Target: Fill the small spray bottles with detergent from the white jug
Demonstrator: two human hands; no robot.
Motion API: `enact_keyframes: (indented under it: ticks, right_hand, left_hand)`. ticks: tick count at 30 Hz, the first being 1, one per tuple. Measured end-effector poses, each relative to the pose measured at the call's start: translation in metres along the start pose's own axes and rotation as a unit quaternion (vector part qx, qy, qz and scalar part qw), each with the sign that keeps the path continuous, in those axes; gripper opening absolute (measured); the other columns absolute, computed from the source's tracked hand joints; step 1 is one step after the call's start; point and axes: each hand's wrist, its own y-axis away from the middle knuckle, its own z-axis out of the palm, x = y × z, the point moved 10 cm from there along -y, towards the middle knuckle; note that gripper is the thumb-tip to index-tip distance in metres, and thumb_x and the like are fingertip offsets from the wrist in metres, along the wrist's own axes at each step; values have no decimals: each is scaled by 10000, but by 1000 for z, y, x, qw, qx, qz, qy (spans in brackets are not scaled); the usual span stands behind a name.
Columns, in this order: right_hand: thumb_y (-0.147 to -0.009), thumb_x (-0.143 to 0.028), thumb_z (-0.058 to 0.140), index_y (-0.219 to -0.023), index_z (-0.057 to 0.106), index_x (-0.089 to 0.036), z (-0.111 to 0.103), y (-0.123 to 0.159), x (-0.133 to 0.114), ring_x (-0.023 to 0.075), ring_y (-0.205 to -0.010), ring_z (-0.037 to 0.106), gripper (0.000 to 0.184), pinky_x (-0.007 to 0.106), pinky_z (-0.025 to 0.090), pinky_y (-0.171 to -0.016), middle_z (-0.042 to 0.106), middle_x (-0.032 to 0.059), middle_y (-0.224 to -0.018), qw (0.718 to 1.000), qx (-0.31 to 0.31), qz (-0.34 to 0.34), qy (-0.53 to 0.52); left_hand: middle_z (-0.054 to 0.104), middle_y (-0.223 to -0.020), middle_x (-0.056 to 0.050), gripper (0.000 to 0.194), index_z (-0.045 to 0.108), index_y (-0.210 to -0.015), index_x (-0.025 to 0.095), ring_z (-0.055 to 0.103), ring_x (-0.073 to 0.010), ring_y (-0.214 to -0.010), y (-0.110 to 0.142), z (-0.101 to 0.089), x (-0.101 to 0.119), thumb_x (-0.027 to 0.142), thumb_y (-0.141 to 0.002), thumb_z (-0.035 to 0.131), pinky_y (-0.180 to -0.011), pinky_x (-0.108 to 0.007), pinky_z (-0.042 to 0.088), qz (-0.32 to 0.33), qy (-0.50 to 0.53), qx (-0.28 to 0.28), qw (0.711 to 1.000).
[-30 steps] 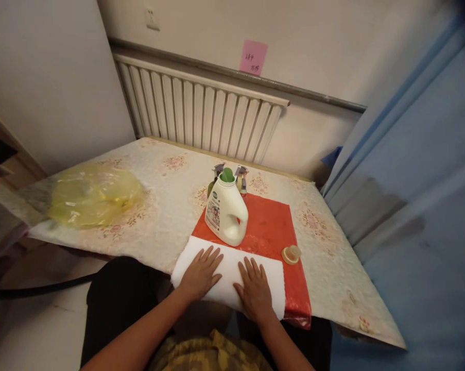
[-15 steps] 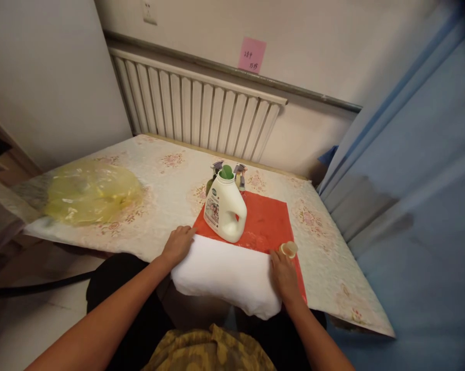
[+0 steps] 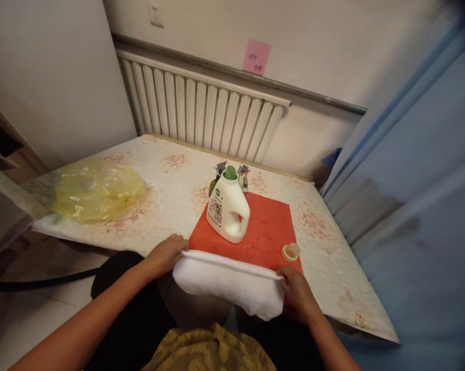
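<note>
My grip is closed on both ends of the white towel (image 3: 232, 286): my left hand (image 3: 166, 255) pinches its left edge, my right hand (image 3: 297, 293) its right edge. A second ago my palms lay flat on it; half a second ago they had slid out to its sides. Now the far edge is lifted and drawn toward me, so the towel sags over the near edge of the bench (image 3: 332, 268) and more of the red mat (image 3: 269, 232) shows. I judge the towel is coming off the mat. The white detergent bottle (image 3: 229, 210) stands on the mat, the small cap (image 3: 290, 252) just beyond my right hand.
</note>
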Motion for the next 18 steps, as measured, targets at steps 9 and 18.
enact_keyframes:
  ticks: [9,18]
  right_hand:
    - [-787,-267,517,-720,527,-226,-68,80,-25,164,-637,545,80,238,436,-576,582,-13,-696,968,-53,37,-242]
    - [-844,-333,608,-813,630,-235,-188,48,-37,165,-640,590,105,248,450,-558,640,17,-752,974,129,-22,-187]
  left_hand:
    - [616,-770,5,157,599,-726,227,573,-174,-733,83,-47,29,316,-849,558,-687,-238,421,-7,236,-116,965]
    - [626,-778,-3,272,670,-807,196,586,-145,-728,32,-171,65,410,-896,527,-687,-226,453,77,111,115,984]
